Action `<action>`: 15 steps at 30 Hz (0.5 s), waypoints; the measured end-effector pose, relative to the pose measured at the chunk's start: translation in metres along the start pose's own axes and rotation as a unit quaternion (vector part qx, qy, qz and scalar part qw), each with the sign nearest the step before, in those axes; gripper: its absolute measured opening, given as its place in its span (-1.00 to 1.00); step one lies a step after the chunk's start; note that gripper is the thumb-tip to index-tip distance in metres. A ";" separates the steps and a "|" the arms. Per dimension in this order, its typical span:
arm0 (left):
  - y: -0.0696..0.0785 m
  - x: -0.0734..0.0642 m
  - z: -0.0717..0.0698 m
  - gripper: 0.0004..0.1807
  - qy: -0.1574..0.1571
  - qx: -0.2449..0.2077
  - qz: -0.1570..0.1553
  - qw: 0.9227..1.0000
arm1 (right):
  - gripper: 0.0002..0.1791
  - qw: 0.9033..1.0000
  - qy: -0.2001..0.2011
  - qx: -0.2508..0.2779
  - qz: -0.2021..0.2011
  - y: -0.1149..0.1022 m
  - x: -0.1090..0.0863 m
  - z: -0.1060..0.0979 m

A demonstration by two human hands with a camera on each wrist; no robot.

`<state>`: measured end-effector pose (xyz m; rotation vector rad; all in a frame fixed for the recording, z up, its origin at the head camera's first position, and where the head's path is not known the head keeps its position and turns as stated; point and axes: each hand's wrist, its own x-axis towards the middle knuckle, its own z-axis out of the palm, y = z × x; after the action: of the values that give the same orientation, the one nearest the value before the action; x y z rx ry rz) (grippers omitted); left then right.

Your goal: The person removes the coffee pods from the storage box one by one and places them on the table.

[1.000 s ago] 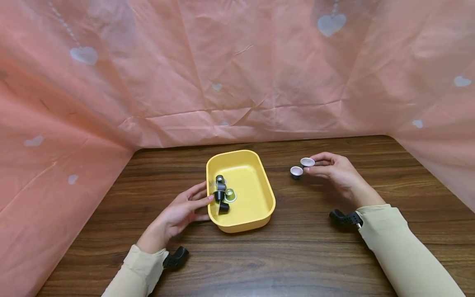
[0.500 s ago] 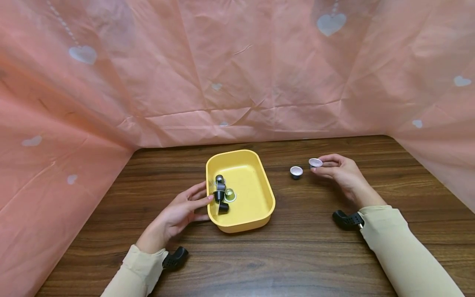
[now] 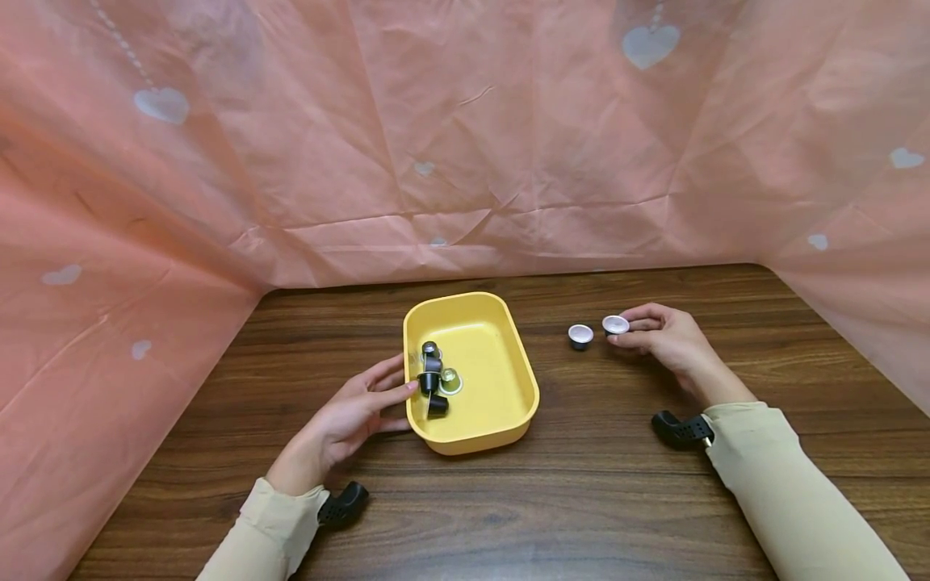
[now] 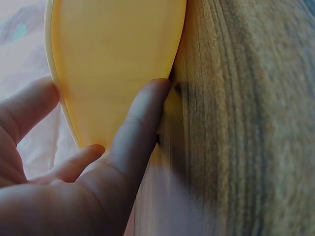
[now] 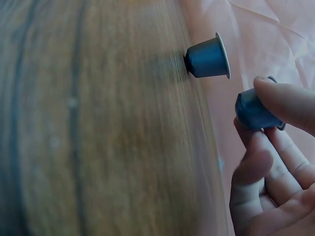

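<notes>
My left hand [image 3: 356,415] rests against the left wall of a yellow plastic bin [image 3: 512,379]. In the left wrist view, its fairly straight fingers [image 4: 140,118] lie along the bin's outside, with the thumb at the rim. Inside, along the left wall, lie several black and grey coffee capsules [image 3: 438,406] and a yellow-green coffee capsule [image 3: 450,378]. My right hand [image 3: 672,347] pinches a dark blue coffee capsule [image 5: 253,112] between thumb and fingers, its pale lid up, close over the table. Another blue coffee capsule [image 5: 206,58] stands lid up just left of it.
The dark wood-grain table [image 3: 465,516] carries everything. Pink cloth [image 3: 465,161] with pale hearts hangs behind it and at both sides. Black wrist mounts [image 3: 683,430] stick out from both beige sleeves.
My right hand has moved slightly right with its coffee capsule, away from the standing one, then lowered it a little. The left hand and the bin have stayed in place.
</notes>
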<state>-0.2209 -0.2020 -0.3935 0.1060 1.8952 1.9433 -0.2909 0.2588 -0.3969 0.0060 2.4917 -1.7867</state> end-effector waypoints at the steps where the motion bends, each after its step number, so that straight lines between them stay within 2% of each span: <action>1: 0.000 0.000 0.000 -0.18 0.000 0.000 0.000 1.000 | -0.53 1.000 -0.002 0.003 0.001 0.001 0.000 0.000; 11: 0.000 0.000 0.000 -0.18 -0.001 -0.001 -0.001 1.000 | -0.38 1.000 -0.014 0.004 0.003 0.008 0.004 -0.003; 15: 0.000 0.000 0.000 -0.18 -0.003 0.000 0.000 1.000 | -0.47 1.000 -0.013 -0.006 -0.003 0.011 0.004 -0.004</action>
<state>-0.2208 -0.2020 -0.3931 0.1110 1.8920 1.9404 -0.2945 0.2662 -0.4062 -0.0262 2.4876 -1.7614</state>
